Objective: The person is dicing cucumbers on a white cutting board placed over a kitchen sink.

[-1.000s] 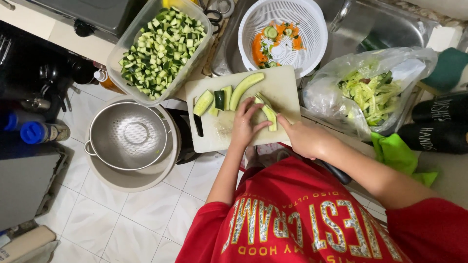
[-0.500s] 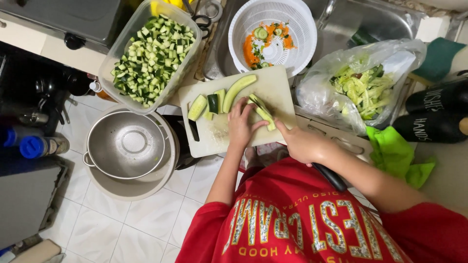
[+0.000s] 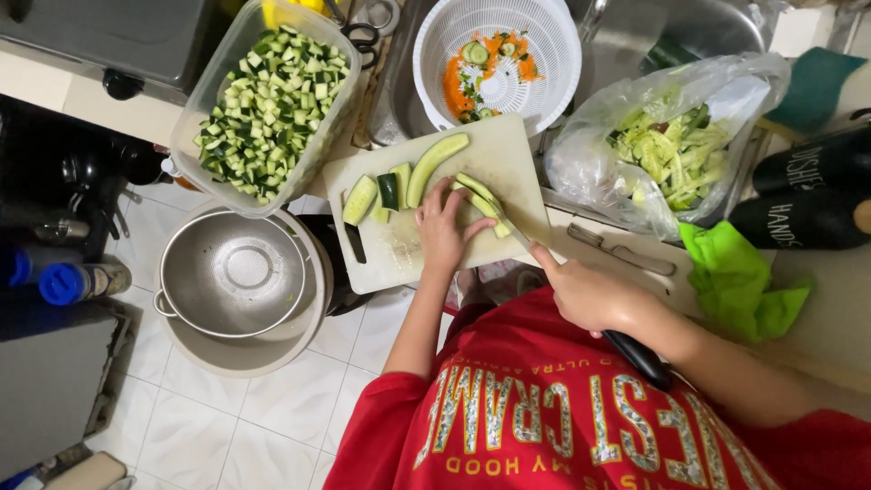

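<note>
My left hand (image 3: 443,229) presses down on a long cucumber strip (image 3: 481,198) lying on the white cutting board (image 3: 508,154). My right hand (image 3: 590,292) grips a knife (image 3: 515,234) with a black handle; its blade rests against the strip by my left fingers. A long cucumber half (image 3: 437,163) and several shorter cucumber pieces (image 3: 360,198) lie on the board to the left of my hand.
A clear tub (image 3: 195,127) of diced cucumber stands left of the board. Behind the board sit a white colander (image 3: 544,54) with vegetable scraps and a plastic bag of peelings (image 3: 671,145). A metal colander (image 3: 236,272) sits low at the left. A green cloth (image 3: 735,281) lies at right.
Both hands stay on the cucumber strip and the knife. The knife has edged along the strip, and the view has shifted slightly.
</note>
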